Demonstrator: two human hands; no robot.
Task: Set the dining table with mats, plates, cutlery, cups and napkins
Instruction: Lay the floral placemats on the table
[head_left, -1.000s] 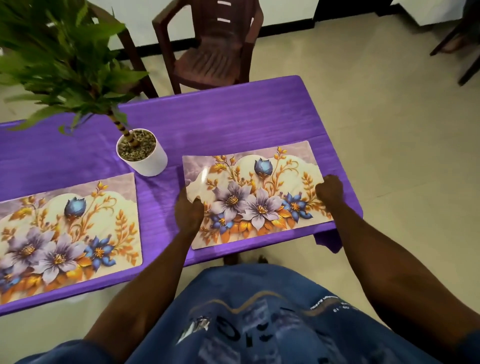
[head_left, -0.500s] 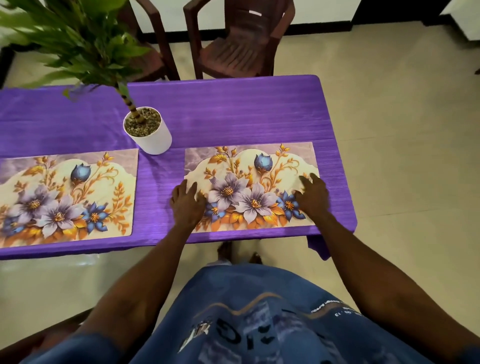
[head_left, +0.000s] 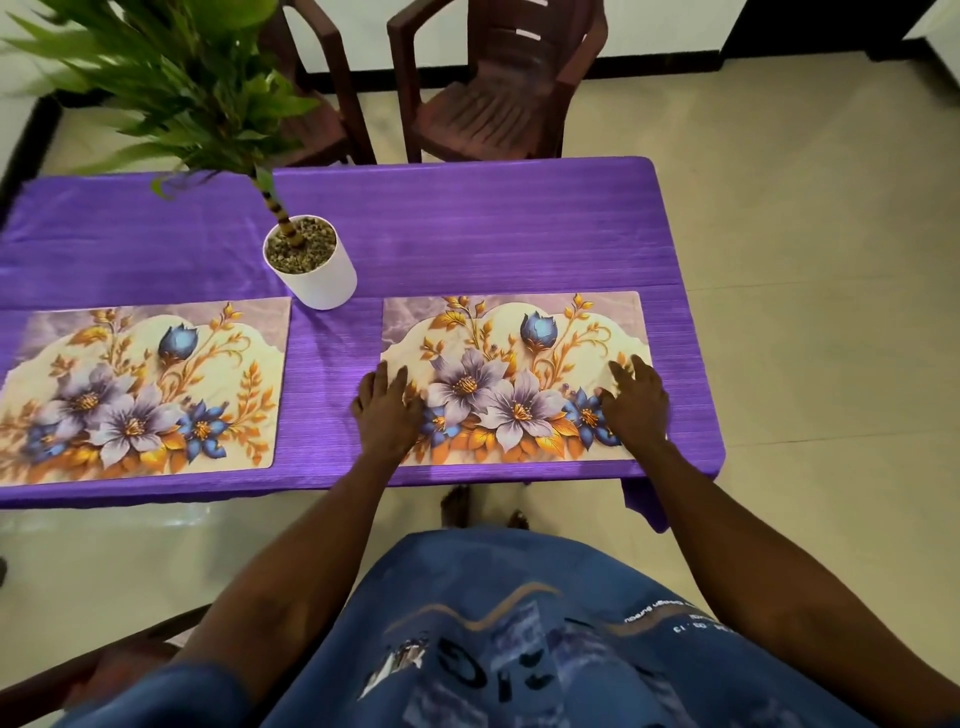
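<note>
A: Now, what is seen on the table (head_left: 467, 218)?

B: 2 mats are laid flat on a purple cloth (head_left: 519, 249). The right mat (head_left: 514, 364) is placed near the right end of the table, close to the near edge. The left mat (head_left: 140, 384) is set well apart from it, and its left end is cut off by the picture's edge. The same blue and purple flowers are printed on both.

A: How are the hands held?

B: The left hand (head_left: 387, 410) is laid flat on the left edge of the right mat, partly on the cloth too. Its fingers are kept straight and close together. The right hand (head_left: 636, 405) is pressed flat on the right end of that mat, with its fingers spread a little. Nothing is gripped by either hand.

A: What else is seen on the table?

B: A white pot (head_left: 311, 265) with a green plant (head_left: 171, 78) is stood behind the gap between the 2 mats. It is filled with small stones.

A: And past the table?

B: 2 dark brown chairs are seen on the far side. 1 chair (head_left: 498, 88) is placed behind the right half of the table. The other chair (head_left: 317, 119) is partly hidden by leaves. A pale floor (head_left: 805, 312) is seen all around, and a blue shirt (head_left: 519, 649) is worn by the person.
</note>
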